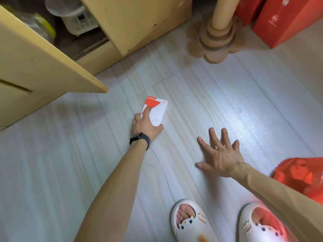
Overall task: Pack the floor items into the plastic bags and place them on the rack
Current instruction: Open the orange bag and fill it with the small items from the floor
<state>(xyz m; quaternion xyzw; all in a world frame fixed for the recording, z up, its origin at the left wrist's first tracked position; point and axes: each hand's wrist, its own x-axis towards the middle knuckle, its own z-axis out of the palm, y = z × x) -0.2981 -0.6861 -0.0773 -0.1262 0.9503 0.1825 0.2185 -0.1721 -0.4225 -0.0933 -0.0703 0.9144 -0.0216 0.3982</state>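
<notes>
So the step here is picking up what looks like the only loose thing in view: a flat red-and-white packet in the middle of the frame, down on the pale floor. The left hand has it pinched, index finger laid along the top face and thumb tucked in at the near corner. Can't tell if it's already off the tiles or just tipped up.

The right hand is wide open with the fingers spread, holding nothing, centre-right of the frame. The red plastic bag is at the right edge beside that forearm and seems to have stuff in it. I can't see what it hangs from.

My take on doing this well: a flat thing on smooth tile slides, so get the thumb properly under an edge before lifting rather than just squeezing the faces. Then let the free right hand hold the bag mouth open and slip the packet in flat so a corner doesn't poke the thin plastic. Also mind the open cabinet door at upper left when straightening up.
</notes>
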